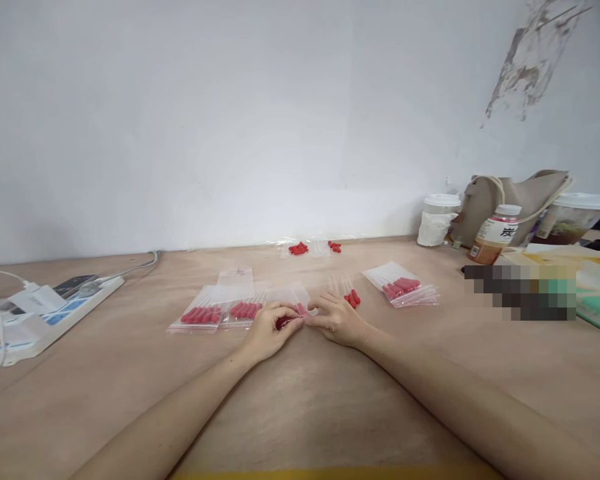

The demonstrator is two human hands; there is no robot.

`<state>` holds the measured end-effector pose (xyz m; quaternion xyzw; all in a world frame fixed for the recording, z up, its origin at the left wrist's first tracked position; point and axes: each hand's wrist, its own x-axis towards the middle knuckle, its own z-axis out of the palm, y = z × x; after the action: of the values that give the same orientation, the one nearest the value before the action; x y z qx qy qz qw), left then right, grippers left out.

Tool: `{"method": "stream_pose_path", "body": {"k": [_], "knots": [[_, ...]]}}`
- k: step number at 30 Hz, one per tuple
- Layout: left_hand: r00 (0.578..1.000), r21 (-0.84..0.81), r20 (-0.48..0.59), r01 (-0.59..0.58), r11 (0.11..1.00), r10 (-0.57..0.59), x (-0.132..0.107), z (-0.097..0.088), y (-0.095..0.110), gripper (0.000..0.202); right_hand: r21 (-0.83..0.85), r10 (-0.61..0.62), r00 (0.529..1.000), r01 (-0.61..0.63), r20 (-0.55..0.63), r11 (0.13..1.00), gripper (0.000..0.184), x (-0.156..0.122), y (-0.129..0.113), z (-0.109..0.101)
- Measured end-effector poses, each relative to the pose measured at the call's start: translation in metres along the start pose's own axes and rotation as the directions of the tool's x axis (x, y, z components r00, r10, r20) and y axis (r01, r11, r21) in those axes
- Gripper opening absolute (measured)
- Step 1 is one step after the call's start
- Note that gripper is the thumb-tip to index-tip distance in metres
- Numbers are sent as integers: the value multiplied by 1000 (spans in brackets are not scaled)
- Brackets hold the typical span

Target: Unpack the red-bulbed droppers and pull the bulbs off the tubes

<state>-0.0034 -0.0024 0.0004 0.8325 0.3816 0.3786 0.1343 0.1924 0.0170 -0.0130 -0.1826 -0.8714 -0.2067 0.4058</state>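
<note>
A small clear zip bag (289, 293) with red-ended sticks inside lies between my hands at the middle of the table. My left hand (271, 331) is closed on its near left edge, fingers curled over red pieces partly hidden beneath them. Opposite it, my right hand (339, 320) pinches the near right edge, its fingertips almost meeting my left thumb. Just beyond the right hand are a few loose red-tipped sticks (351, 297). Filled bags (200, 313) lie in overlapping groups to the left, below a bag without red ends (235, 283).
A stack of filled bags (399, 285) lies to the right. Against the wall are loose red pieces (299, 249) on clear plastic. A power strip (63, 320) with cables stands at left. Cups, a bottle (497, 233), a beige bag (480, 203) and a box crowd the right.
</note>
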Motion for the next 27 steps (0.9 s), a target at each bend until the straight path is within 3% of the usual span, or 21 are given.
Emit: {"method": "stream_pose_path", "body": {"k": [4,10,19,27], "knots": [[996,-29,37,-85,996,86,1,2,4,13,38,19,1000,-19,4,999,16,1,-1,0],[997,16,19,-72,997,72,2,7,-1,13,112,142,987,-150,71,982,16,2,-7,5],[998,111,-44,-41,993,46,-3,10,4,15,187,280,956,-291,82,938,17,7,-15,5],[995,157,-98,24,987,-9,-4,9,5,16,202,242,960,-267,141,942,14,8,-19,4]]}}
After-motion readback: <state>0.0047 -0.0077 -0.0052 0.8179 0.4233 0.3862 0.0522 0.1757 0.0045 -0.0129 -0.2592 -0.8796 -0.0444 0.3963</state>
